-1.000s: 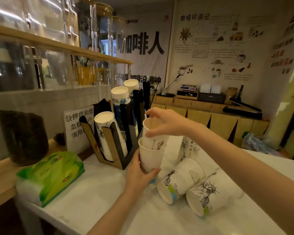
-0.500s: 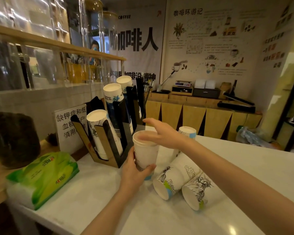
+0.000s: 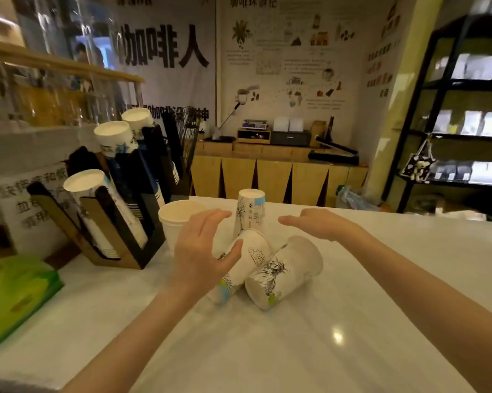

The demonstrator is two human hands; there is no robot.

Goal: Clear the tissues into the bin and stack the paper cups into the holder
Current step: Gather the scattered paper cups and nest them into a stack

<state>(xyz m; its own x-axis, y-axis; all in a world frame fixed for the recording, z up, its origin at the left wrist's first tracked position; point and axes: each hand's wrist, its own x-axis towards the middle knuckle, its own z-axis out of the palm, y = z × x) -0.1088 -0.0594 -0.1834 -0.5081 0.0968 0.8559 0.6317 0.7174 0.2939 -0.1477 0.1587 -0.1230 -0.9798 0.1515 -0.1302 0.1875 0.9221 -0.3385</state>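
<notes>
left hand [image 3: 200, 256]: spread, over lying cup [image 3: 246, 258] | right hand [image 3: 320, 224]: spread, empty | upright cup [image 3: 179, 219] beside holder [image 3: 119, 236] | upside-down cup [image 3: 250, 208] behind | white counter [image 3: 352, 321]

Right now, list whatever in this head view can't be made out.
- Bin: none appears in the head view.
- Loose tissues: none visible; only a green tissue pack, cut by the left edge.
- Lying cup: its mouth is hidden behind the left hand.
- Sign beside the cup holder: text blurred, partly covered by the holder.
- Right hand: open, empty.
</notes>
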